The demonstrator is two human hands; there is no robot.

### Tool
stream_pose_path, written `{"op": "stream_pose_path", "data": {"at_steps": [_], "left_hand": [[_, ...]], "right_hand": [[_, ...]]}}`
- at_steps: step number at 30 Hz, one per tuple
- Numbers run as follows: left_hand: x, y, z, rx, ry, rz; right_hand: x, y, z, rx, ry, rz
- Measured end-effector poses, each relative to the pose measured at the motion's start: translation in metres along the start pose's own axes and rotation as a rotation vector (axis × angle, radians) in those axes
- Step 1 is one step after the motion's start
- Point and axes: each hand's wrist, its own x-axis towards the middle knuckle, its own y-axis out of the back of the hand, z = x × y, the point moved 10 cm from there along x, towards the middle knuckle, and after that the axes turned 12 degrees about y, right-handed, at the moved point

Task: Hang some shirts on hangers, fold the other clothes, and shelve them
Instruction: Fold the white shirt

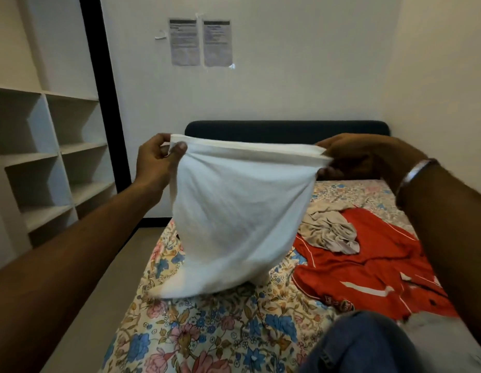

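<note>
A white garment [234, 208] hangs doubled over in the air above the bed, its lower end brushing the floral sheet [207, 327]. My left hand [156, 157] pinches its top left corner between thumb and fingers. My right hand [349, 157] pinches the top right corner, and a bracelet sits on that wrist. A red shirt [368, 267] lies spread on the right side of the bed with a crumpled grey garment [328, 230] on top of it. Blue jeans [368, 345] lie at the near edge beside a pale grey cloth [443, 343].
White open shelves [51, 157] stand against the left wall, across a strip of floor from the bed. A dark headboard [287, 127] backs onto the far wall, where two paper notices [201, 43] are taped. A wall closes in the right side.
</note>
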Motion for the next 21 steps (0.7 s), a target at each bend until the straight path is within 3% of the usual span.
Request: {"op": "stream_pose_path", "data": {"at_steps": [2,4,6,8,10,16,21], "left_hand": [[0.0,-0.003,0.005,-0.035,-0.019,0.005],[0.001,-0.006,0.013,-0.04,-0.047,0.018],[0.003,-0.013,0.02,-0.027,-0.052,0.035],[0.0,-0.029,0.021,0.023,-0.036,0.014],[-0.01,-0.055,0.019,0.094,-0.039,-0.058],[-0.058,-0.136,0.022,0.267,-0.162,-0.345],[-0.062,-0.133,-0.003,0.234,-0.084,-0.382]], "right_hand": [[-0.004,0.0,-0.007,0.213,0.05,-0.055],[-0.008,0.001,-0.007,0.161,0.072,-0.107],[-0.01,0.004,0.007,-0.186,0.023,-0.139],[-0.013,0.002,0.021,-0.696,-0.082,-0.19],[-0.016,-0.015,0.024,-0.938,-0.115,-0.26],[-0.023,-0.118,-0.026,-0.449,0.495,-0.179],[-0.011,-0.128,-0.006,-0.421,0.543,0.015]]}}
